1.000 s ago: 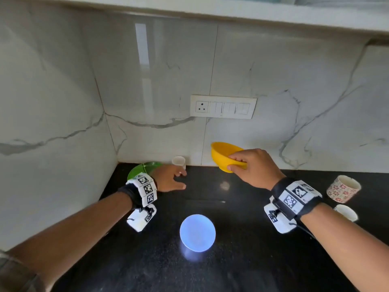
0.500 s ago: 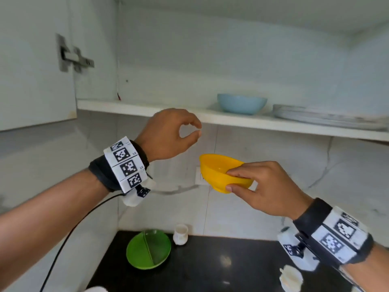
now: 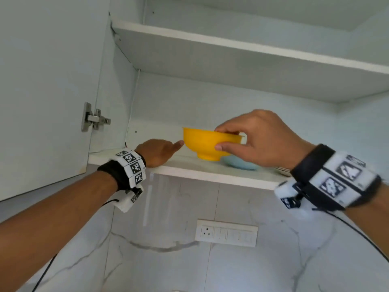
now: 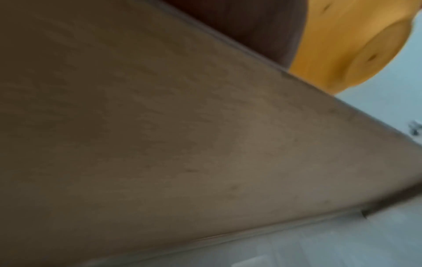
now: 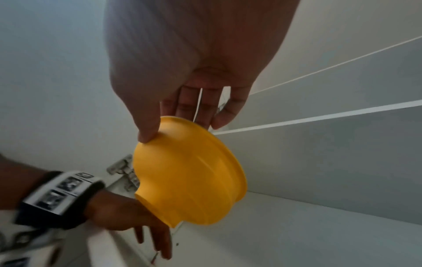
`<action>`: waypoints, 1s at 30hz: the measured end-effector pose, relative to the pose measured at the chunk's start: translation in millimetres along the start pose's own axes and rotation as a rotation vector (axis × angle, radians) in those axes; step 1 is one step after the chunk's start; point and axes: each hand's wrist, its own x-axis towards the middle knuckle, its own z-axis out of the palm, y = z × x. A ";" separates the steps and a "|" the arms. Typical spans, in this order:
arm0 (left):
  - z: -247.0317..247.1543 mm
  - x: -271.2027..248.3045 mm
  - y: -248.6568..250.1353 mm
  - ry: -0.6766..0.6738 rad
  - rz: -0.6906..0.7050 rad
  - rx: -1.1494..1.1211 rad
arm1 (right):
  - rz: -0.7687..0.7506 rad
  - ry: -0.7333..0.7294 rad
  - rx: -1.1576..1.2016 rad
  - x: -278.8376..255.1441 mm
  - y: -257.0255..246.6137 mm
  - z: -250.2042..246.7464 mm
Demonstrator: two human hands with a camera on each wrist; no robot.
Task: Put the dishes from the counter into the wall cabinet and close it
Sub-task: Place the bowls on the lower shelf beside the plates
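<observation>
no words, brands or numbers can be read anywhere. the only signs are black-and-white square code patterns on the left wristband [image 3: 131, 165] and the right wristband [image 3: 341, 182]; they carry no legible letters or digits.

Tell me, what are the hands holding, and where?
The right hand pinches the yellow bowl at its rim. The left hand holds nothing.

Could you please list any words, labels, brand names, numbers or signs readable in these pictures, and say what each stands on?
No readable text appears in any view.
Left hand wristband: black-and-white square code markers only, no letters or digits.
Right hand wristband: similar markers, blurred.
Round yellow plastic bowl: no label visible.
White wall switch plate: no lettering legible.
</observation>
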 end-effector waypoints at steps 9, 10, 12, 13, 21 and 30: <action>0.3 4.8 2.3 -0.295 -0.102 0.023 | 0.168 -0.389 -0.200 100.2 52.1 59.4; 0.4 4.9 2.1 -0.294 -0.099 0.025 | 0.184 -0.420 -0.203 107.7 54.1 67.9; -0.2 4.6 2.4 -0.286 -0.098 0.030 | 0.209 -0.475 -0.213 121.5 56.5 83.7; -0.8 3.9 1.7 -0.282 -0.098 0.037 | 0.218 -0.504 -0.221 128.3 56.3 91.3; -0.8 4.0 1.2 -0.285 -0.081 0.047 | 0.347 -0.629 -0.293 148.9 58.5 118.7; -0.9 4.4 0.6 -0.277 -0.091 0.008 | 0.327 -0.798 -0.428 141.2 58.8 129.6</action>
